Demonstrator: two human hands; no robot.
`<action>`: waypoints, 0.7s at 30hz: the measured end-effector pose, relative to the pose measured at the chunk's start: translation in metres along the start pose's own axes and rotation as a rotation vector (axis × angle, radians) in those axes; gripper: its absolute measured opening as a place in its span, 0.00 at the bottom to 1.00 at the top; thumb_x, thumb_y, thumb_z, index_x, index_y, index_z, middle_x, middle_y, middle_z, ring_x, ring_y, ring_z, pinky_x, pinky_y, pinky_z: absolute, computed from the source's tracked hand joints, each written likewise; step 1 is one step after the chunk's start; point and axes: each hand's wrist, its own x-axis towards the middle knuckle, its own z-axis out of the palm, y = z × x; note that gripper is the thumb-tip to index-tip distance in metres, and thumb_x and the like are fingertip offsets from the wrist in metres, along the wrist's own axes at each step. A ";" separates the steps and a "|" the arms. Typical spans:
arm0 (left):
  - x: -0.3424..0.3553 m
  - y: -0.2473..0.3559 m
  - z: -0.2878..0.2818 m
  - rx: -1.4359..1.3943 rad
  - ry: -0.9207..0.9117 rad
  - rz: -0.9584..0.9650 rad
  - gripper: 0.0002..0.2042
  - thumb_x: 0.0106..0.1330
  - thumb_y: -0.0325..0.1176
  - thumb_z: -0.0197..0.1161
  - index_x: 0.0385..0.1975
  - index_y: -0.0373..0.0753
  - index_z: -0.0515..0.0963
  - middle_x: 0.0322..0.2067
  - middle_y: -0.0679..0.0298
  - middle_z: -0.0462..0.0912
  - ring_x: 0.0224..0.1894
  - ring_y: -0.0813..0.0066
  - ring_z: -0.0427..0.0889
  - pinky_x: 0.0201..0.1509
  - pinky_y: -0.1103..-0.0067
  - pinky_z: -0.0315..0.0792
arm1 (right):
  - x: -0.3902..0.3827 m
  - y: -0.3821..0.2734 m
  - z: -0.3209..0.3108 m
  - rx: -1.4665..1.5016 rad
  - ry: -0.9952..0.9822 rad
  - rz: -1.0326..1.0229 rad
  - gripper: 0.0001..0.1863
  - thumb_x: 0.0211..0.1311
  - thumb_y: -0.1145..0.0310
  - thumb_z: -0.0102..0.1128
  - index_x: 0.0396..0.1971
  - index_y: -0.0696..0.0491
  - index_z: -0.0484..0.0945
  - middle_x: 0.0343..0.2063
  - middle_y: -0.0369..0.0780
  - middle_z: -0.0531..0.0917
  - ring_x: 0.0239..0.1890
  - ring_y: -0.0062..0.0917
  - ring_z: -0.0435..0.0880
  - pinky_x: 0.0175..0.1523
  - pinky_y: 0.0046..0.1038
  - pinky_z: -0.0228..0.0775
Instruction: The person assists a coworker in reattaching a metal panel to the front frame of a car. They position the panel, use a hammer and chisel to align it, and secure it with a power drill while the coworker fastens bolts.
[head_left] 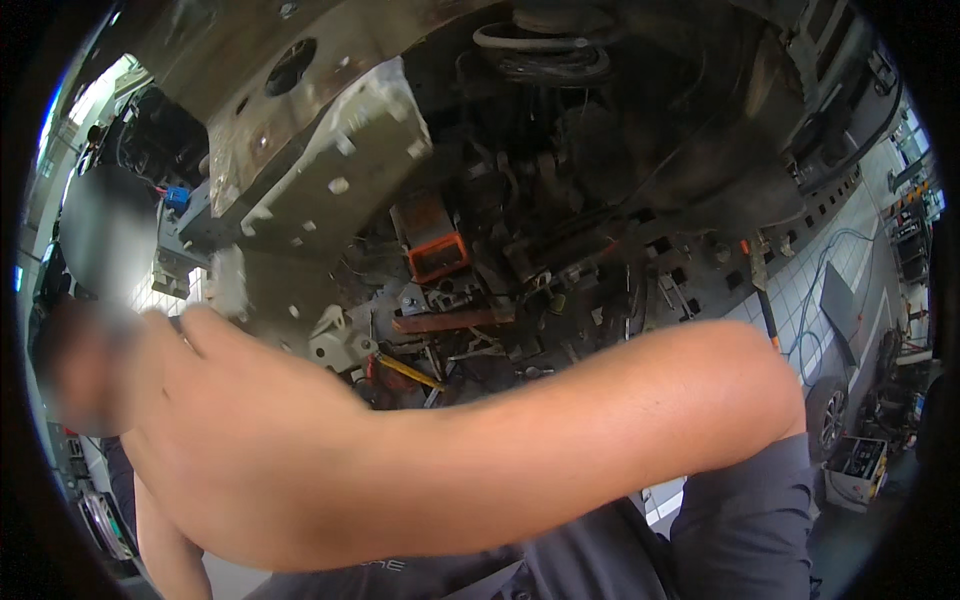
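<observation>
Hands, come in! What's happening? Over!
Right hand close, blurry; grip unclear. Left hand not in view. Yellow bar visible. Right forearm in the way, stretched across the picture.

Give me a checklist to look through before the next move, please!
1. Right hand easy to see: not ok, it's blurry, and I can't see anything in it.
2. Left hand easy to find: not ok, no clear sight of it.
3. View unblocked: not ok, the right forearm stretches across it.
4. Orange frame free of hands: ok.
5. Yellow bar put away: not ok, it lies among metal parts.
6. Yellow bar loose: cannot tell.
</observation>
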 end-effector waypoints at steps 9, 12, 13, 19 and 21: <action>0.043 0.040 0.001 0.192 0.045 0.034 0.21 0.69 0.49 0.49 0.51 0.38 0.72 0.46 0.56 0.79 0.45 0.60 0.80 0.46 0.64 0.78 | -0.114 0.085 -0.039 0.180 0.212 0.243 0.12 0.42 0.76 0.63 0.32 0.55 0.78 0.31 0.41 0.80 0.34 0.37 0.80 0.40 0.34 0.75; 0.033 0.052 -0.007 0.265 -0.109 0.037 0.19 0.67 0.44 0.42 0.40 0.37 0.77 0.36 0.59 0.82 0.37 0.58 0.82 0.44 0.60 0.77 | -0.113 0.117 -0.035 0.106 0.192 0.578 0.20 0.53 0.65 0.66 0.43 0.59 0.75 0.36 0.46 0.79 0.39 0.41 0.78 0.47 0.37 0.71; 0.029 0.052 -0.006 0.231 -0.153 0.028 0.19 0.67 0.44 0.42 0.40 0.37 0.76 0.36 0.58 0.82 0.37 0.58 0.82 0.44 0.60 0.77 | -0.104 0.122 -0.031 0.163 0.178 0.694 0.25 0.54 0.60 0.68 0.47 0.60 0.73 0.38 0.46 0.79 0.43 0.41 0.78 0.49 0.37 0.70; 0.019 0.045 0.039 0.087 -0.068 0.122 0.19 0.66 0.43 0.42 0.43 0.37 0.75 0.39 0.57 0.81 0.39 0.56 0.81 0.46 0.59 0.76 | -0.055 0.110 0.007 0.719 -0.120 0.595 0.44 0.46 0.58 0.76 0.60 0.60 0.62 0.55 0.50 0.73 0.59 0.38 0.71 0.63 0.34 0.62; 0.019 0.050 0.049 0.061 -0.072 0.130 0.19 0.66 0.43 0.42 0.44 0.37 0.75 0.40 0.57 0.81 0.40 0.56 0.81 0.47 0.59 0.75 | -0.042 0.097 0.022 0.739 -0.032 0.596 0.45 0.44 0.61 0.76 0.59 0.61 0.61 0.57 0.52 0.69 0.60 0.40 0.69 0.64 0.36 0.59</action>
